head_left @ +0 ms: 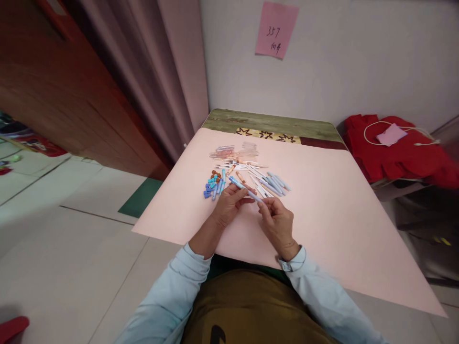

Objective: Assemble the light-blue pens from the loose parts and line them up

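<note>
A blue pen [235,181] is held at a slant between my two hands, above the near side of the pen parts. My left hand [228,204] is closed around its brighter blue upper part. The fingertips of my right hand [278,223] pinch its pale blue lower end. Left of the pen lie several small brown, turquoise and blue caps [212,182] beside short blue and turquoise tubes [219,188]. To the right are several grey-blue barrels [278,182] and thin white refills [255,170]. Orange-brown tubes [240,176] lie just behind the pen.
Clear and pinkish plastic pieces [234,153] lie farther back on the pale pink table cover [322,220]. A wall [322,62] with a pink note [277,29] stands behind. Red cloth [412,155] with a white cable is at right; a curtain [172,62] hangs at left.
</note>
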### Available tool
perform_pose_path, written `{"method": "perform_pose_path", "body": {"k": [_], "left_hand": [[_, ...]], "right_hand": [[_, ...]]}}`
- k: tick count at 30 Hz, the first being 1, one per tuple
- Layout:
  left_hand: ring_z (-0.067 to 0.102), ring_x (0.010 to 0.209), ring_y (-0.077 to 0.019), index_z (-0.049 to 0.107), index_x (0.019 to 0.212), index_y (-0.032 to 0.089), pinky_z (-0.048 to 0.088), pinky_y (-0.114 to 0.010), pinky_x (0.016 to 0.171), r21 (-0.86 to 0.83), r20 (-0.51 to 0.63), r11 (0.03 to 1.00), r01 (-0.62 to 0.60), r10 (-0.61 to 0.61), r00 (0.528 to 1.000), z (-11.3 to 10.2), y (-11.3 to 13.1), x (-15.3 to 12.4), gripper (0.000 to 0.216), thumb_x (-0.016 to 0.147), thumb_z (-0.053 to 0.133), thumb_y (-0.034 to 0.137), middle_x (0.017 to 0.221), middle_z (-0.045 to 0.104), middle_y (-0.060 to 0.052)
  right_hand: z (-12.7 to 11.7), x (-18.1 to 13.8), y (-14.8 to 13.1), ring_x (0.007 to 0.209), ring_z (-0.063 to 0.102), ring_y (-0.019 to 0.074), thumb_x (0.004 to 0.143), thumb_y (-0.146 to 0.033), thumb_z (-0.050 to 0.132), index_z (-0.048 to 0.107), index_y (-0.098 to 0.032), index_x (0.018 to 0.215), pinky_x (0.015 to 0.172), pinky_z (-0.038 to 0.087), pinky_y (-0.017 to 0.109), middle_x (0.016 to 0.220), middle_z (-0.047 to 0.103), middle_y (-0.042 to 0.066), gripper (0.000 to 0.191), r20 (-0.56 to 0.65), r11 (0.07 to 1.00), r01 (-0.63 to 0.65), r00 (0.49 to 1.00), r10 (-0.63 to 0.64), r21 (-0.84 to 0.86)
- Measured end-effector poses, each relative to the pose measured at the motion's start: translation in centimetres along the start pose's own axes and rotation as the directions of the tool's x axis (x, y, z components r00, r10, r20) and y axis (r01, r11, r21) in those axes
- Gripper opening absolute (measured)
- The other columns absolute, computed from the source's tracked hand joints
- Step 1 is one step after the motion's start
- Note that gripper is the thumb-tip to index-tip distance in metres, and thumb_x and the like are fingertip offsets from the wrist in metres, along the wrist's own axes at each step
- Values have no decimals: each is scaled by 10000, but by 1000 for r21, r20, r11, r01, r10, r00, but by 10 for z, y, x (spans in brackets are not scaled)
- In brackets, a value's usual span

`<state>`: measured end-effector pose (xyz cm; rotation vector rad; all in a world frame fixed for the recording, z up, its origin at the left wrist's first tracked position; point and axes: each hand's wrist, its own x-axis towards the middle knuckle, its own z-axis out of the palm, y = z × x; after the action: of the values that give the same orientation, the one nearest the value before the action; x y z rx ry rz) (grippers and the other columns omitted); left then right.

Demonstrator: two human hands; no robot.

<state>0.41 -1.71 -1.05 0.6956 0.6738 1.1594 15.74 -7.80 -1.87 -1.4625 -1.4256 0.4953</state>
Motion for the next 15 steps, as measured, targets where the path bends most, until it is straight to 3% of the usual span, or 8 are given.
{"method": "perform_pose_path", "body": {"k": [8, 10, 12, 15], "left_hand": [[708, 819, -198, 734, 867, 116, 575, -309, 749, 56, -6, 998, 30, -29, 1000, 4, 2, -3, 277, 685, 832, 300, 891, 752, -97], [698, 764, -171, 733, 852, 116, 569, -290, 730, 59, -44, 998, 7, -4, 999, 4, 1, -2, 278, 673, 840, 301, 830, 740, -69], [683, 714, -143, 731, 833, 117, 562, -268, 712, 56, -79, 998, -14, 18, 997, 4, 0, -1, 279, 658, 850, 298, 791, 727, -44], [678, 700, -137, 729, 826, 114, 561, -268, 709, 54, -83, 998, -17, 21, 996, 2, -1, 1, 281, 648, 856, 291, 785, 722, -38]], "right_hand": [[-1, -1, 5, 546, 607, 113, 1005, -412, 423, 633, -200, 695, 595, 450, 218, 593, 647, -4, 430, 51, 1000, 26, 998, -26, 3], [0, 0, 4, 542, 589, 113, 988, -424, 462, 654, -198, 771, 593, 448, 223, 593, 628, -15, 368, 61, 999, 33, 998, -33, 8], [0, 0, 1, 529, 557, 113, 922, -442, 580, 653, -194, 969, 574, 443, 225, 606, 604, -41, 262, 54, 999, 37, 998, -38, 9], [2, 0, -2, 524, 521, 107, 849, -431, 670, 597, -196, 1063, 541, 430, 223, 655, 600, -52, 326, 33, 999, 31, 999, -32, 14]]}}
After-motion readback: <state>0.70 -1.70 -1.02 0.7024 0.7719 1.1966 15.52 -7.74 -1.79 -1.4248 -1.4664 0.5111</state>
